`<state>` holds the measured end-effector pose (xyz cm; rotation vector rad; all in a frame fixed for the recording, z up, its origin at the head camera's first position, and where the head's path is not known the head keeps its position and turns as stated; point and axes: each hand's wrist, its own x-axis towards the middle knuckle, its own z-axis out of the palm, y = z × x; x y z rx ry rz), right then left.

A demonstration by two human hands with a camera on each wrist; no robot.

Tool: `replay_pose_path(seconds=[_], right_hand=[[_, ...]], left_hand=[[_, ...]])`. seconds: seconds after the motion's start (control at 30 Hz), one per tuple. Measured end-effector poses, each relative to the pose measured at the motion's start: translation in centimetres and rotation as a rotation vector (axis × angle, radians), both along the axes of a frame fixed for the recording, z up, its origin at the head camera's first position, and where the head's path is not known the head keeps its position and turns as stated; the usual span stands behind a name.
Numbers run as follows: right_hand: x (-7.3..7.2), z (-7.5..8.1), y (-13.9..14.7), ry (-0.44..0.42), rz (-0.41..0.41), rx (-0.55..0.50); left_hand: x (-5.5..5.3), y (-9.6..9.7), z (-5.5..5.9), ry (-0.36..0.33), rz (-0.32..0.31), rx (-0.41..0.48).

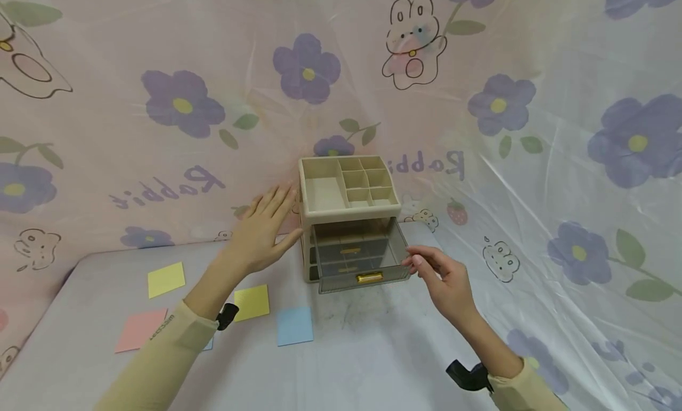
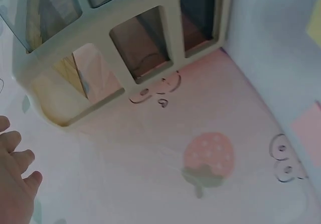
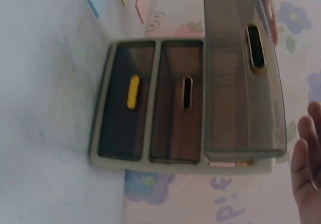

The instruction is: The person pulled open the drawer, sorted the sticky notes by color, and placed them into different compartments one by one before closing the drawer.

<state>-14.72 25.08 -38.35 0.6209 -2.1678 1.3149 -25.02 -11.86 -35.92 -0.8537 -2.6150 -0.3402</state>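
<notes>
A cream desktop organizer (image 1: 348, 212) stands at the back of the table, with several small compartments on top. Its top drawer (image 1: 340, 282), of see-through grey plastic with a gold handle (image 1: 370, 278), is pulled out; the two drawers below are in. My left hand (image 1: 262, 230) is at the organizer's left side, fingers straight and spread. Beside the drawer's right front corner is my right hand (image 1: 447, 281), its fingers loosely bent. The right wrist view shows a gap between this hand (image 3: 308, 158) and the drawer (image 3: 241, 98), with nothing in its fingers.
Yellow notes (image 1: 166, 279), a pink note (image 1: 140, 331) and a blue note (image 1: 295, 326) lie on the left half of the white table (image 1: 362, 363). Another blue one is mostly hidden under my left sleeve. A patterned curtain (image 1: 256, 138) hangs close behind the organizer.
</notes>
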Motion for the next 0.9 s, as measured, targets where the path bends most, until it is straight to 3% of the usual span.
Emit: replay_pose_path(seconds=[0.23, 0.4, 0.5, 0.7, 0.9], right_hand=[[-3.2, 1.8, 1.1, 0.089, -0.033, 0.047], [-6.1, 2.4, 2.1, 0.043, -0.055, 0.204], [-8.0, 2.4, 2.6, -0.008, -0.054, 0.322], [-11.5, 2.4, 3.0, -0.084, 0.024, 0.469], [-14.5, 2.9, 3.2, -0.061, 0.047, 0.602]], left_hand=[[2.7, -3.3, -2.2, 0.097, -0.002, 0.055], [4.5, -6.1, -3.7, 0.134, 0.022, 0.095], [5.4, -7.8, -4.7, 0.128, 0.040, 0.120], [6.6, -10.5, -6.7, 0.088, 0.080, 0.162], [6.6, -13.1, -9.2, 0.023, 0.088, 0.182]])
